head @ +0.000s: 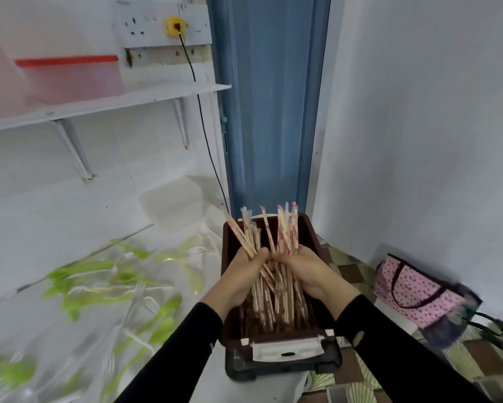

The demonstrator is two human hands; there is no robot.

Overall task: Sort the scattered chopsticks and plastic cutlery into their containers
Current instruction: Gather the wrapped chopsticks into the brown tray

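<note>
Chopsticks (283,237): pale tan wood; wrappers printed with red marks, red at the tips.
Tray (229,257): dark brown, with a white label plate (288,349) at the near end.
Spoons (78,269): lime green.
Forks (139,289): clear to whitish.
Counter (55,222): white.
Sleeves (180,359): black.
Bag (413,295): pink with small dark dots; dark purple handles and trim.
Door (273,97): dull blue, vertical ribs.
Wall (418,112): white.
Shelf (113,103): white, grey brackets.
Box (76,77) on shelf: translucent pink, red lid band.
Plug (176,26): yellow; cable (203,126) black.
Floor (488,356): brown squares mixed with green-and-cream fan pattern.
</note>
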